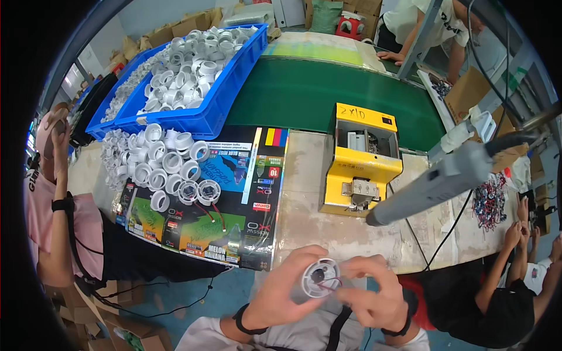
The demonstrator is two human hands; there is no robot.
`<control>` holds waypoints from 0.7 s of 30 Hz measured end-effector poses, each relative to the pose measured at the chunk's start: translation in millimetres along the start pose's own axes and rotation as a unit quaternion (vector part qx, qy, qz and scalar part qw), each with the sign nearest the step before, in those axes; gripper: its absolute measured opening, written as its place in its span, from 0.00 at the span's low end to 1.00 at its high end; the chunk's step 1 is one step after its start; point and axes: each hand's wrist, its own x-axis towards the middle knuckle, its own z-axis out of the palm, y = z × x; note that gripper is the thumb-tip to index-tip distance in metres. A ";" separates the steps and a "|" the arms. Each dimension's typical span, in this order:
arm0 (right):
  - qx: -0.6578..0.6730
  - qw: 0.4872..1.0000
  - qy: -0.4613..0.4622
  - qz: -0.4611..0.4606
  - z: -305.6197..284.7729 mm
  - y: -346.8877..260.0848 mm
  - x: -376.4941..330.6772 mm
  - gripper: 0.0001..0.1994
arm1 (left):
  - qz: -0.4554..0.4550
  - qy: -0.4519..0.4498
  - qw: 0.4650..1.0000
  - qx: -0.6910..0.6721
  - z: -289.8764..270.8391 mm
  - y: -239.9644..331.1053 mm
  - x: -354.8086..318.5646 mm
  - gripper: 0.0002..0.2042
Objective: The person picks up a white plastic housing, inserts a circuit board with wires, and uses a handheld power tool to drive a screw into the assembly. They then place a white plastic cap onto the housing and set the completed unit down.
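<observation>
In front of my body, my left hand is closed round a white round plastic housing, its open face tilted up. Inside it show a dark round part and thin reddish wires. At the housing's right side is my right hand, slightly blurred, with curled fingers and the wires running to its fingertips. On the printed sheet beyond lie two similar housings fitted with round inserts and red and black wires. Beside them is a pile of bare white plastic rings.
A blue crate of white rings stands at the far left. A yellow machine sits on the table, with a grey cylindrical tool slanting in from the right. Beyond is a green conveyor belt. Other people work on both sides.
</observation>
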 end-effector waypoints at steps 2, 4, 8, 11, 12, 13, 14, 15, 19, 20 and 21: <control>-0.006 0.996 -0.073 -0.045 -11.0 4.4 14.7 0.20 | -0.009 -0.011 1.000 -0.016 -0.4 -1.6 -0.6 0.29; -0.006 0.985 -0.159 -0.066 -23.7 -0.4 20.0 0.20 | -0.012 0.001 0.998 -0.067 2.2 -4.0 -2.0 0.30; -0.014 0.980 -0.185 -0.075 -27.0 -4.3 19.6 0.15 | -0.029 0.005 0.996 -0.083 3.4 -4.9 -1.4 0.30; -0.087 0.975 -0.171 -0.109 -18.4 1.2 9.0 0.17 | -0.053 -0.006 0.998 -0.045 1.2 2.6 2.4 0.30; -0.097 0.984 -0.127 -0.075 -15.6 0.2 6.6 0.16 | -0.035 -0.017 0.999 -0.005 1.2 5.0 4.3 0.31; -0.106 0.990 -0.081 -0.041 -13.5 -0.2 5.3 0.15 | -0.016 -0.028 0.999 0.035 2.1 6.0 5.3 0.31; -0.107 0.990 -0.082 -0.039 -12.6 1.4 7.2 0.15 | -0.017 -0.029 0.999 0.033 4.0 5.4 5.2 0.31; -0.015 0.996 -0.084 0.007 -11.5 5.1 12.0 0.13 | 0.001 -0.021 0.999 0.035 5.4 3.8 4.5 0.32; 0.220 0.958 -0.101 0.152 -16.0 1.4 20.5 0.12 | -0.011 -0.019 0.999 -0.043 4.0 -0.9 1.3 0.31; 0.222 0.958 -0.104 0.152 -14.8 3.6 23.6 0.12 | -0.013 -0.017 0.999 -0.043 4.9 -2.6 0.3 0.31; 0.142 0.984 -0.080 0.072 -13.7 5.0 27.3 0.13 | 0.002 -0.008 0.998 -0.058 7.0 -3.8 -0.4 0.32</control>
